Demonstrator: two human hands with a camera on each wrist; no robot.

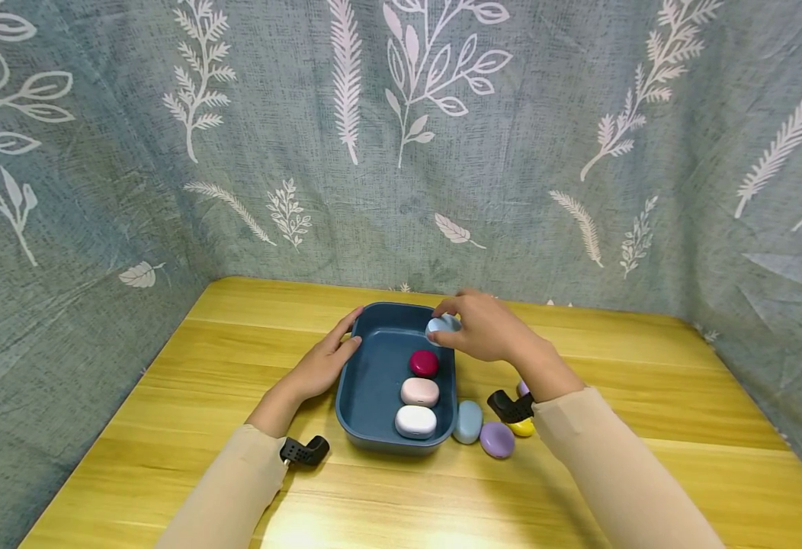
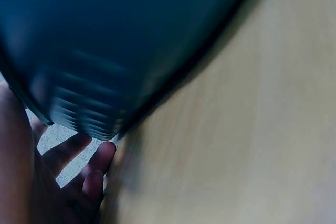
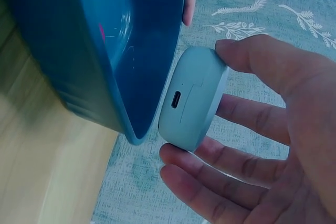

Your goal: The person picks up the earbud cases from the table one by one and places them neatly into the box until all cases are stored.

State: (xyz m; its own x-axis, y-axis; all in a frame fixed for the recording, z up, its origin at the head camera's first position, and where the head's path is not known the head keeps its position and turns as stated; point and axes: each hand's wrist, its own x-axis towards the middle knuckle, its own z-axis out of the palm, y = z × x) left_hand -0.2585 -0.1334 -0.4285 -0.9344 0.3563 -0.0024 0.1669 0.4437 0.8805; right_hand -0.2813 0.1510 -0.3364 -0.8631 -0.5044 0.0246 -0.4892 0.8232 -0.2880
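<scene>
My right hand (image 1: 486,324) pinches a light blue earbud charging case (image 3: 191,98) between thumb and fingers, at the far right corner of a dark blue plastic bin (image 1: 373,381). In the right wrist view the case's charging port faces the camera, beside the bin's rim. Against the bin's left side rests my left hand (image 1: 322,366), fingers extended along the outer wall and thumb by the rim. Inside, along the right wall, sit a dark red case (image 1: 424,364), a pale pink case (image 1: 419,392) and a white case (image 1: 415,422).
Outside the bin's near right corner lie a grey-blue case (image 1: 468,422), a round purple case (image 1: 497,440) and a yellow case (image 1: 523,428), partly covered by the right wrist camera. Another purple item (image 1: 523,388) peeks out behind the forearm. A patterned curtain (image 1: 373,206) hangs behind the wooden table (image 1: 222,366).
</scene>
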